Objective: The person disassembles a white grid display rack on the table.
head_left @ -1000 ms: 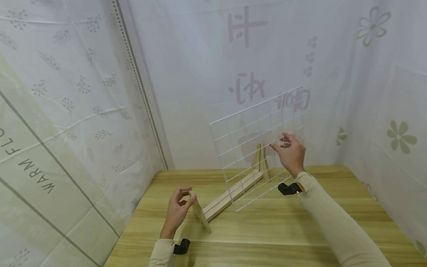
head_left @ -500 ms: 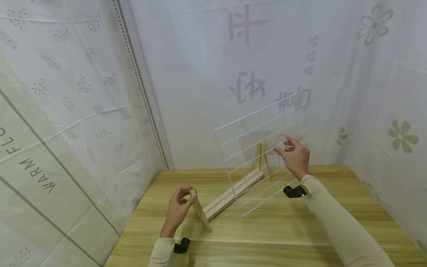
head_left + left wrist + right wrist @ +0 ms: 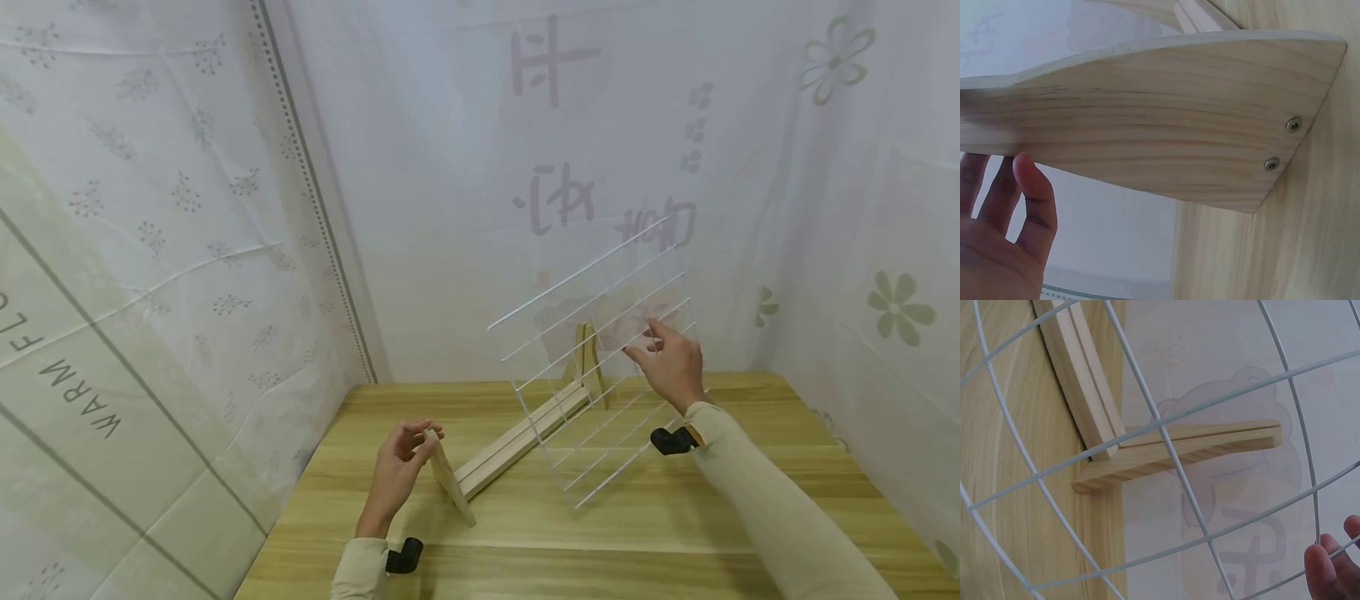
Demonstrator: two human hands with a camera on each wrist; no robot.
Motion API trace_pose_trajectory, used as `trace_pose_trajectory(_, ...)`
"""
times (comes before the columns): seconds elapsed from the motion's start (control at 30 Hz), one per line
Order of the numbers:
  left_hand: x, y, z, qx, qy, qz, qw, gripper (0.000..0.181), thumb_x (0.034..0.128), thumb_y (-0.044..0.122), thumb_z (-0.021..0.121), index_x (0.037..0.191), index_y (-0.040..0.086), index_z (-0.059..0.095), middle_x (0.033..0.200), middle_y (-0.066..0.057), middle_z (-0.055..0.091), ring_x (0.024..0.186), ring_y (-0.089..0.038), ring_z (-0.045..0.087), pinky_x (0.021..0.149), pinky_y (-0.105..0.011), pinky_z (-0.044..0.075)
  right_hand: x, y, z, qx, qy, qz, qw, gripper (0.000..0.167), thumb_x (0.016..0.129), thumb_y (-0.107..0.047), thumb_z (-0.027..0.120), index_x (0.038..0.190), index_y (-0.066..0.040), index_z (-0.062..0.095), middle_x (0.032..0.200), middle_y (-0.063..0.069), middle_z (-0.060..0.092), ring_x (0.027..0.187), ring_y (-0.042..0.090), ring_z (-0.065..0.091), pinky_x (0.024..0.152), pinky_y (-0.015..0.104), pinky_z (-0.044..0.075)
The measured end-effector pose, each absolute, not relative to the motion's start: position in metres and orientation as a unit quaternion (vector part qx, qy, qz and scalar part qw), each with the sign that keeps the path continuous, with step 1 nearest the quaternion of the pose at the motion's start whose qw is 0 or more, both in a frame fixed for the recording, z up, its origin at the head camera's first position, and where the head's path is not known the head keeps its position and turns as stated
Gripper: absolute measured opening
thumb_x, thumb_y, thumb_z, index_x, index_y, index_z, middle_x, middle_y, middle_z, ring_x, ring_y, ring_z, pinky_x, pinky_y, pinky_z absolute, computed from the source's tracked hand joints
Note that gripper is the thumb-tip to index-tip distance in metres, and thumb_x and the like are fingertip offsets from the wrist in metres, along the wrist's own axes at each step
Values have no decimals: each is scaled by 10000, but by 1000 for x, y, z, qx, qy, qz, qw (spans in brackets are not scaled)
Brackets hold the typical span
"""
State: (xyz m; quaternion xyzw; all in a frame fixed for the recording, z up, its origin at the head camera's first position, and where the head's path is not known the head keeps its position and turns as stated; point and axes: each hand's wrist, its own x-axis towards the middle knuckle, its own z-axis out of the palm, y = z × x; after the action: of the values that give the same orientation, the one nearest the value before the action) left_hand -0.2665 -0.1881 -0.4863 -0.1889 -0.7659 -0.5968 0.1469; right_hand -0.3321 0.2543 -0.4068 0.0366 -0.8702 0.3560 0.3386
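Observation:
A wooden stand lies across the table, two parallel rails [image 3: 517, 446] joining a near end board [image 3: 1166, 112] and a far end board [image 3: 592, 375]. My left hand [image 3: 397, 467] holds the top of the near end board between thumb and fingers. Two screw heads [image 3: 1294, 124] show low on that board's outer face. My right hand [image 3: 670, 367] pinches a wire of a white wire grid panel [image 3: 1159, 422]. The panel is tilted in the air, in front of the rails and far end board in the head view. Its lower edge appears apart from the stand.
The wood-grain table [image 3: 600, 558] ends at a printed white curtain [image 3: 450, 208] at the back. More patterned cloth [image 3: 187, 292] hangs at the left side. Black wrist mounts [image 3: 405, 556] sit on both sleeves.
My right hand has moved the wire grid panel down and a little to the right, and the panel leans more steeply. My left hand stays on the near end board.

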Motion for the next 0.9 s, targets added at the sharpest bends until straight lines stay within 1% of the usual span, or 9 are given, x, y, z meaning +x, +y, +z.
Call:
trace_pose_trajectory(0.1,-268,-190,-487,-203,-766,-591,154,238,980,57,627,1209,12,582,1116,91,700,1016,-48,692,803,-210,549,-332,258,-409,47,-875,333,347,635,844,-196,814,1384,27,564,1104,246,734,839,397,733,735,533,526)
trace_pose_trajectory(0.23,-269,-189,-485,-196,-767,-590,156,215,971,76,645,1172,15,595,1093,93,696,1006,-19,688,819,-207,551,-330,263,-410,54,-883,311,347,623,837,-189,817,1362,44,578,1077,249,737,798,384,728,704,526,521)
trace_pose_trajectory(0.3,-269,-188,-484,-186,-771,-590,154,232,966,95,659,1172,8,598,1096,53,700,1006,-9,683,818,-209,554,-329,266,-412,58,-889,302,340,617,842,-198,813,1354,55,579,1076,249,736,795,380,726,695,520,525)
trace_pose_trajectory(0.4,-268,-188,-484,-178,-778,-583,153,244,959,108,672,1174,17,602,1107,-52,711,1002,-14,683,791,-220,560,-327,271,-417,64,-899,290,323,618,857,-212,797,1363,59,567,1091,256,729,802,379,719,680,508,528)
trace_pose_trajectory(0.47,-268,-188,-483,-181,-780,-579,154,259,956,102,676,1196,38,605,1112,-129,710,998,-26,684,766,-228,561,-327,274,-420,65,-905,278,315,626,864,-226,789,1376,52,558,1104,250,728,812,377,718,665,495,532)
trace_pose_trajectory(0.57,-268,-188,-482,-187,-784,-570,159,255,954,106,681,1201,83,624,1110,-185,711,988,-40,689,745,-232,561,-327,280,-424,68,-911,264,309,651,863,-238,791,1394,45,543,1111,238,731,813,367,716,652,488,535)
trace_pose_trajectory(0.7,-268,-187,-481,-188,-791,-558,165,240,958,127,680,1197,130,654,1097,-145,723,978,-49,696,728,-238,564,-327,284,-426,72,-916,252,304,661,849,-246,807,1379,55,551,1098,224,739,801,357,719,658,496,543)
trace_pose_trajectory(0.9,-266,-187,-481,-179,-801,-545,173,225,942,128,701,1157,193,684,1051,-61,733,932,-32,699,631,-241,529,-326,288,-424,83,-924,242,285,631,847,-250,802,1336,80,581,1091,235,736,804,358,722,677,502,563)
